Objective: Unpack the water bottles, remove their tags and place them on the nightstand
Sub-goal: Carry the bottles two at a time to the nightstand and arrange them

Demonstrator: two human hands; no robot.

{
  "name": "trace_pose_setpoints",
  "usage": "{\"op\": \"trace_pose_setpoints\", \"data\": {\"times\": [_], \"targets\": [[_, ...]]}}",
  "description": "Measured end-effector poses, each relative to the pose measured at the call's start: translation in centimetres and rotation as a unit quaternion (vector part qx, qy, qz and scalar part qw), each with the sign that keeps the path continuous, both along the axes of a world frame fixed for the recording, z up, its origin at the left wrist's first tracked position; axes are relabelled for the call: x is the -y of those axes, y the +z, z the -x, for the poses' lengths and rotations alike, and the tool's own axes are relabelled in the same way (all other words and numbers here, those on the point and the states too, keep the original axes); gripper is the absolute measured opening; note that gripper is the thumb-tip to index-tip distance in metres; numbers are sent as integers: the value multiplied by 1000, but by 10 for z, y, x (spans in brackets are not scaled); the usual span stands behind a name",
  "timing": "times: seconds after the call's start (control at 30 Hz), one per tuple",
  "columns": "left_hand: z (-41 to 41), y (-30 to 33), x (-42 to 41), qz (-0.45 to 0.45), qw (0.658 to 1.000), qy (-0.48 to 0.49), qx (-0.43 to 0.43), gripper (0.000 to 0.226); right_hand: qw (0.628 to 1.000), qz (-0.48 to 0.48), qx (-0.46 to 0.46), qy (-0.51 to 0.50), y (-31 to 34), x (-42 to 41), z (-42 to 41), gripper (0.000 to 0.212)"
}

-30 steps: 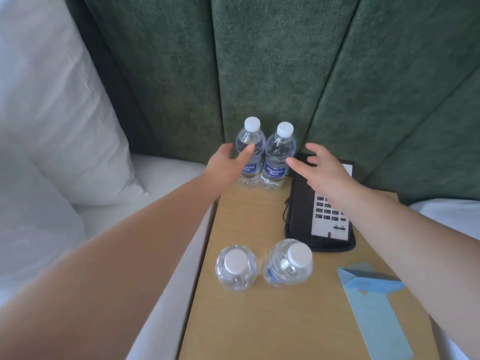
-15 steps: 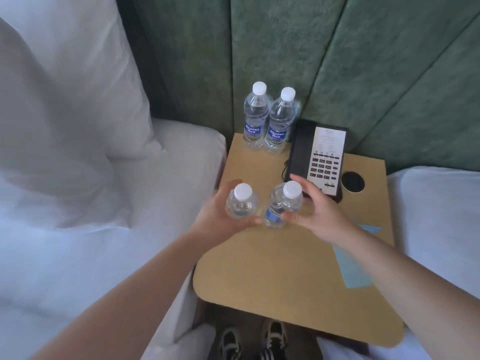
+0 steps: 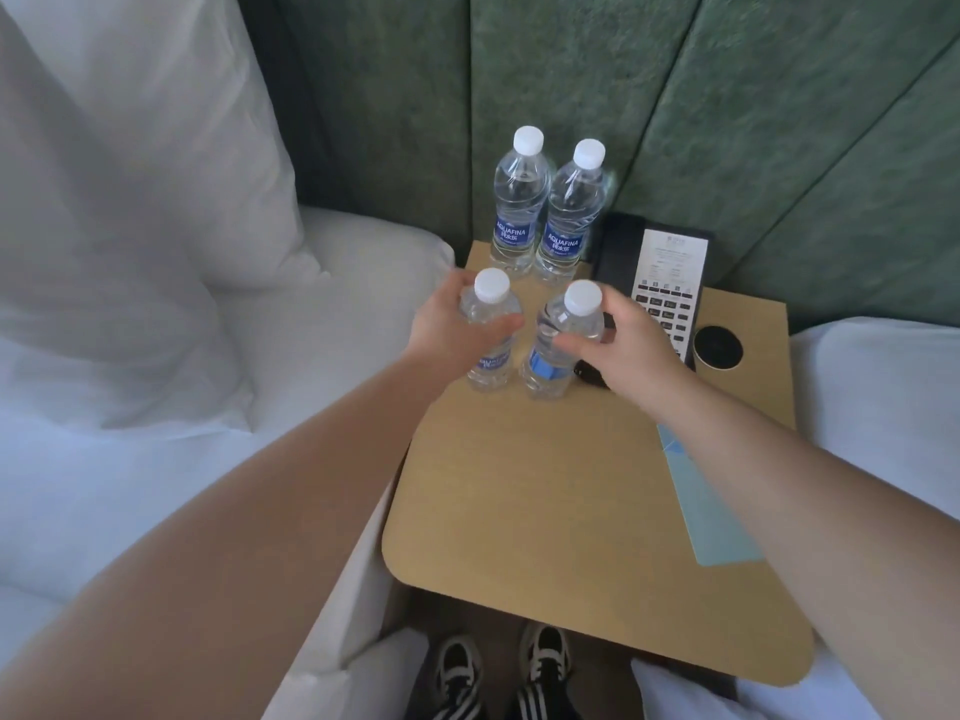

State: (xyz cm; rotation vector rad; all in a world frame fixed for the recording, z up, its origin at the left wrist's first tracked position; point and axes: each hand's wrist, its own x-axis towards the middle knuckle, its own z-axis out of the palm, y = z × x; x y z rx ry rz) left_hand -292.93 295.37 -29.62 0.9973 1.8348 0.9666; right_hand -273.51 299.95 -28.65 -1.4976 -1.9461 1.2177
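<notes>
Two clear water bottles with blue labels and white caps stand side by side at the back of the wooden nightstand: the back left bottle and the back right bottle. In front of them my left hand grips the upper body of a third bottle. My right hand grips the shoulder of a fourth bottle. Both front bottles are upright, close together, their bases at the tabletop.
A black desk phone with a white card stands at the back right, beside a round black socket. A light blue paper sleeve lies under my right forearm. White pillows and bedding flank both sides; my shoes show below the front edge.
My hands left the back bottles and came forward to take hold of the two front bottles, which have since shifted back toward the rear pair. The camera view pulled back and up.
</notes>
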Motion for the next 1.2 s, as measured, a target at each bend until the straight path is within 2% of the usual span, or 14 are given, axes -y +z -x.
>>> {"op": "trace_pose_setpoints", "data": {"times": [0.43, 0.73, 0.9, 1.0, 1.07, 1.13, 1.2], "targets": [[12, 2, -80, 2, 999, -37, 29, 56, 1000, -18, 8, -4, 1, -77, 17, 57], [15, -5, -110, -6, 1000, -10, 20, 66, 996, -36, -40, -72, -6, -94, 25, 67], [19, -6, -116, -2, 1000, -14, 26, 60, 991, -97, 67, -57, -4, -95, 27, 73], [20, -8, -116, -3, 999, -14, 34, 61, 999, -50, 8, -16, -2, -96, 17, 73], [20, -9, -116, -4, 999, -12, 35, 62, 999, -42, -5, 2, 1, -97, 13, 64], [20, -9, -116, -4, 999, -13, 34, 61, 995, -88, 37, -22, 4, -97, 16, 51], [20, -9, -117, -4, 999, -18, 35, 61, 984, -133, 110, -54, 8, -96, 23, 53]]}}
